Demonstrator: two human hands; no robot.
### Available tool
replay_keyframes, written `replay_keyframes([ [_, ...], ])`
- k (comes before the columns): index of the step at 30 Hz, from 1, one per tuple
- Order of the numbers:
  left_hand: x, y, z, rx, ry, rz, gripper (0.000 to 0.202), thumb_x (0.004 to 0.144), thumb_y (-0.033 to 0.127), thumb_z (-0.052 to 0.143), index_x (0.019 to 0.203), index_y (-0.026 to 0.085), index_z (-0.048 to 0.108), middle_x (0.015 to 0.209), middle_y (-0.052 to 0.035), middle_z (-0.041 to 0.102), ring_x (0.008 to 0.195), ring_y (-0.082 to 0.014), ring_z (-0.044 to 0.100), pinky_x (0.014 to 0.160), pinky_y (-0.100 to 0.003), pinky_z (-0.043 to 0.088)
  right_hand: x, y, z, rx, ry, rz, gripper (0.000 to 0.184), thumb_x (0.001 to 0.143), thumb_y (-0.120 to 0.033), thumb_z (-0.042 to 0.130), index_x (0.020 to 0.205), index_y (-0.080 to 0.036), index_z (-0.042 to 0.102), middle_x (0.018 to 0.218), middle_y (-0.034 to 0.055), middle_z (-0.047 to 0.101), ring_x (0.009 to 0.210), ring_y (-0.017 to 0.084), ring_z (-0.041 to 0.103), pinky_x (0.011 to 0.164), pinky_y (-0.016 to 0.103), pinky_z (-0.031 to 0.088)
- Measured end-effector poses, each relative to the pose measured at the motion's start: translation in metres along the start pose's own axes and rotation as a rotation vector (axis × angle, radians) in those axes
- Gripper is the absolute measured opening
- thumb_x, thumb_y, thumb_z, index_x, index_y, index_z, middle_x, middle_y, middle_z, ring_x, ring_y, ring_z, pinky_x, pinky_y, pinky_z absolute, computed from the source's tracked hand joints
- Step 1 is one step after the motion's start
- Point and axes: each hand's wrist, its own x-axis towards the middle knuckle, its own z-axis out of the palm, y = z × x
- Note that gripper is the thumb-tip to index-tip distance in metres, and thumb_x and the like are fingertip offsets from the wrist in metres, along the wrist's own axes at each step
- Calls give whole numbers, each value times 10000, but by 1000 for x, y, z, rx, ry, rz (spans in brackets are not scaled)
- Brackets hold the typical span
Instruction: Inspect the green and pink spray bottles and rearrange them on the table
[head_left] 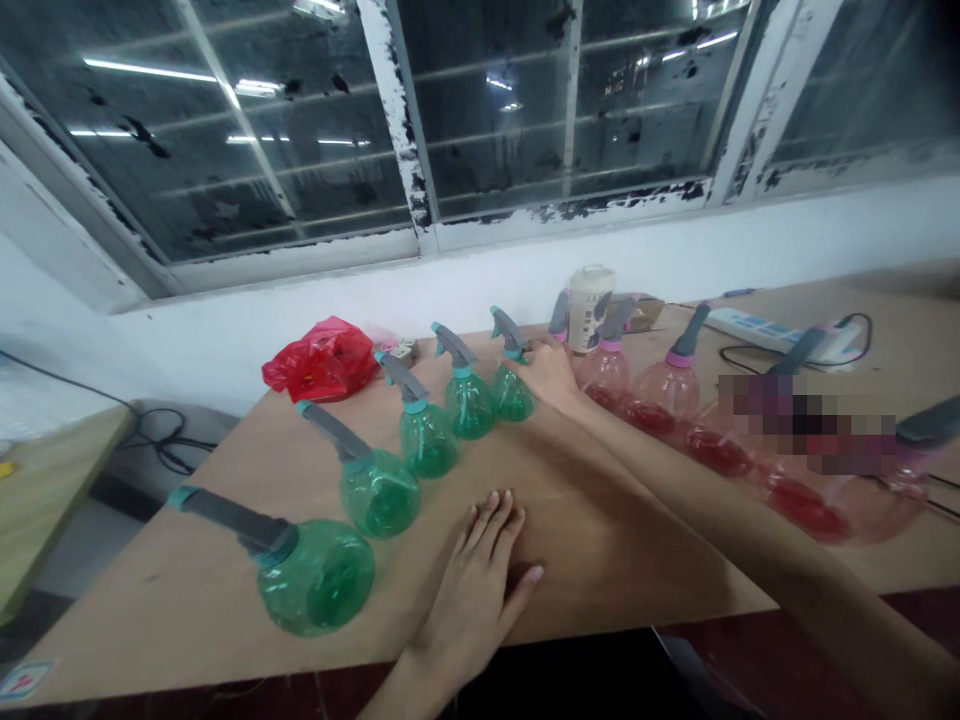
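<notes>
Several green plastic spray bottles lie on their sides in a row along the wooden table (pixel 615 555), the nearest green spray bottle (pixel 315 578) having a long grey trigger head. My right hand (pixel 544 375) reaches across the table to the far green spray bottle (pixel 512 393), its fingers at that bottle's grey head and close to a pink spray bottle (pixel 604 375). Whether it grips anything is hidden. My left hand (pixel 480 590) rests flat on the bare wood, holding nothing. Several more pink bottles continue the row to the right, partly blurred.
A red plastic bag (pixel 321 362) lies at the table's back edge. Behind the bottles stand a cream-coloured cup (pixel 589 310) and a cardboard box (pixel 646 314). A white power strip (pixel 780 335) trails black cables. A white wall and a window run behind the table.
</notes>
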Motion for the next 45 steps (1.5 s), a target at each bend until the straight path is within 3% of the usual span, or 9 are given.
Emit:
replay_keyframes([
  [4,0,-1,1,6,10,-3,532,934,457,363,1372,155,355,1470,-99,327,1363,-239,269,1086,-474,319,-15,4,-24,-32,-50,-5,375,740,-570,577,767,-202,647,827,95,636,907,281,582,788,420,453],
  [10,8,-2,6,-9,33,-17,536,928,463,374,1361,147,370,1446,-112,373,1345,-242,315,1080,-474,324,-49,20,-73,-41,-82,-80,389,726,-592,596,744,-204,620,926,104,623,927,285,572,807,433,455],
  [19,65,-13,19,-39,39,-49,407,962,305,315,1279,100,467,1429,-131,396,1349,-226,306,1105,-435,271,-89,38,-133,-1,-138,-192,399,705,-595,629,839,-219,633,952,100,632,964,310,561,864,479,440],
  [23,85,-14,26,-15,38,-7,403,960,275,309,1279,86,467,1418,-138,410,1341,-231,320,1107,-430,266,-99,44,-149,65,-159,-135,481,664,-580,676,1001,-245,602,1012,92,625,1003,319,557,854,501,447],
  [27,95,-13,30,-23,78,8,393,956,279,307,1262,99,476,1402,-135,432,1329,-231,344,1093,-436,293,-93,43,-146,277,-236,-99,729,649,-512,718,1273,-255,444,1249,108,548,1129,313,525,927,518,421],
  [31,98,-14,32,-58,98,-6,381,948,309,338,1251,126,480,1387,-125,453,1320,-227,361,1064,-431,344,-81,35,-130,473,-261,-80,787,655,-448,733,1339,-284,378,1323,98,500,1175,307,501,964,516,405],
  [38,97,-16,32,-70,91,-7,382,940,295,369,1258,109,468,1385,-122,455,1323,-222,354,1082,-420,324,-68,19,-110,568,-180,-38,347,732,-436,666,1009,-238,599,935,36,662,848,246,637,791,417,505],
  [42,96,-14,30,-79,89,-13,372,934,289,381,1252,115,466,1390,-126,448,1325,-226,353,1073,-435,338,-60,13,-103,674,-129,34,321,735,-421,659,993,-234,622,976,29,687,942,243,632,853,389,487],
  [45,96,-15,28,-104,70,-15,367,923,269,401,1255,127,465,1393,-127,442,1323,-227,357,1072,-431,339,-56,12,-95,788,-172,106,306,741,-416,647,997,-248,643,1029,26,694,1042,242,608,914,387,464],
])
